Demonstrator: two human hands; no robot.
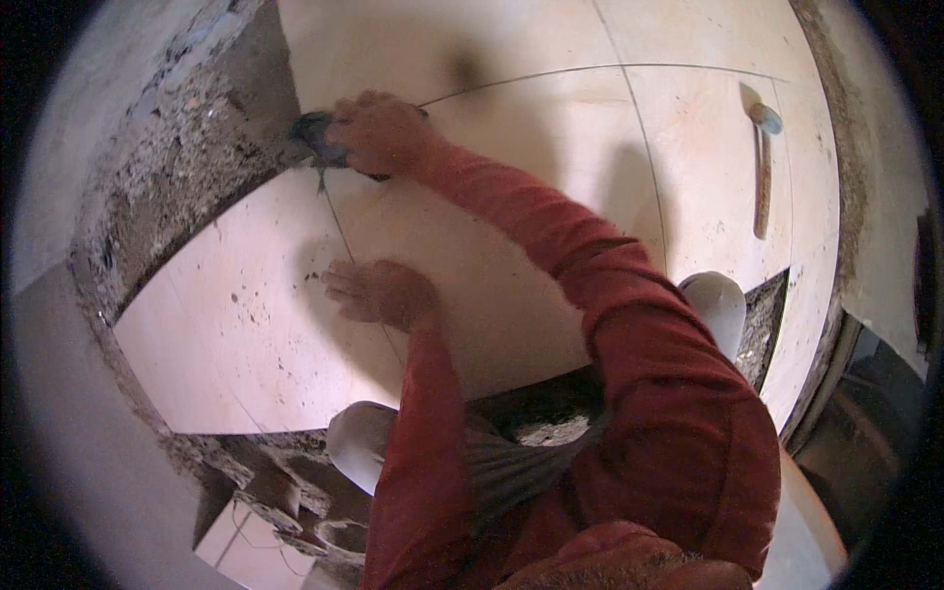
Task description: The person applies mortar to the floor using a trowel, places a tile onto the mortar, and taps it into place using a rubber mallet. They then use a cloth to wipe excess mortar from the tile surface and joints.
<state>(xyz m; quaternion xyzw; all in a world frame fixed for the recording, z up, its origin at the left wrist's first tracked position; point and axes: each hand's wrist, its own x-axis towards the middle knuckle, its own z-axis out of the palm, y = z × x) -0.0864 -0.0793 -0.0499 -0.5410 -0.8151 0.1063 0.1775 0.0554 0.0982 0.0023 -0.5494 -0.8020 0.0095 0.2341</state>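
Observation:
My right hand point(383, 133) reaches far forward and is closed over a dark, crumpled rag point(315, 136), pressed on the large pale floor tiles point(511, 167). The rag lies at a tile corner, beside the rough bare ground, and my fingers cover part of it. Closer to me, my left hand point(385, 295) is laid out over the tile surface beside a joint line, fingers stretched and nothing held. Dark crumbs are scattered on the left tile point(236, 315).
A mallet point(765, 120) with a wooden handle lies on the tiles at right. Rough rubble point(187, 177) borders the tiles at left. Open gaps with broken mortar point(556, 428) run by my knees. Several buckets or pots point(270, 492) and a tile piece point(251, 551) are at lower left.

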